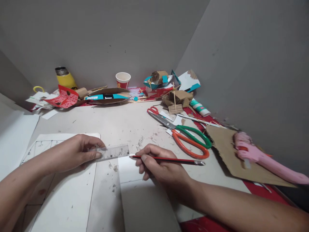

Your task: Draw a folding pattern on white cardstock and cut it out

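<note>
Head view, catalogued left to right, with the clear ruler as landmark. Far left of the ruler and well behind it: yellow flask against the wall, a red printed paper scrap beside it. Left of the ruler and under its left end: white sheet bearing faint pencilled lines and a ruled border, so some marking appears done; no cuts show on it. Left hand: closed in a pinch on the ruler's left end, pressing it flat across the gap between that sheet and a second white sheet. Behind the ruler, at the wall: paper cup, a flat teal-and-brown cardboard strip, then small cardboard models. Just right of the ruler: right hand, gripping a red pencil in writing hold, its tip at the ruler's right end, touching or nearly so; no fresh line shows there, so the stroke seems yet to be drawn. Right of the ruler, lying unused: scissors with orange and green handles, glue tube, brown cardboard sheet carrying a pink glue gun.
</note>
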A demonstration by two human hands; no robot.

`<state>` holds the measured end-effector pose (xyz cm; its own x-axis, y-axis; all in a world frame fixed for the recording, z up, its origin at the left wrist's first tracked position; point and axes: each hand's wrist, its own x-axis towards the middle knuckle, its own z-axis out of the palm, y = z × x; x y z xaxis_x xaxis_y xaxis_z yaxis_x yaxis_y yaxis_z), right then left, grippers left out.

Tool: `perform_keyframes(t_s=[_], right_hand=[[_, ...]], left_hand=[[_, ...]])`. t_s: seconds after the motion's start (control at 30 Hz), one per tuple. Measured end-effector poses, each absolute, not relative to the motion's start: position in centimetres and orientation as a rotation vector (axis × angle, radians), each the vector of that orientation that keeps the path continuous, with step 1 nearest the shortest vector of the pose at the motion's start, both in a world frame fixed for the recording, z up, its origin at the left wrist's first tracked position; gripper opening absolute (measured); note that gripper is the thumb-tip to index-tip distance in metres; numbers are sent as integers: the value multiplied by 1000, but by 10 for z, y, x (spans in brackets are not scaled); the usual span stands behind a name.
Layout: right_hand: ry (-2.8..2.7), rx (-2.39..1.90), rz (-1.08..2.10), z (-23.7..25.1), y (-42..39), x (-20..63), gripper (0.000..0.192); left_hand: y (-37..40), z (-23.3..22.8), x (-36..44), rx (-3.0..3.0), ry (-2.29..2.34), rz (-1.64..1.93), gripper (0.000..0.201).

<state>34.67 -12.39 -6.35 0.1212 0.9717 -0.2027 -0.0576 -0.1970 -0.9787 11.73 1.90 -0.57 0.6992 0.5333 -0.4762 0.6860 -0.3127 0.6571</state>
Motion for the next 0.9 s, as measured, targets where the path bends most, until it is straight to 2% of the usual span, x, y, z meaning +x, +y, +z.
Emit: perform_keyframes(t_s=[0.9], right_hand=[[-1076, -1458, 1246, -70, -124, 347, 11]], left_hand=[[20, -8, 117, 2013, 921, -242, 33]])
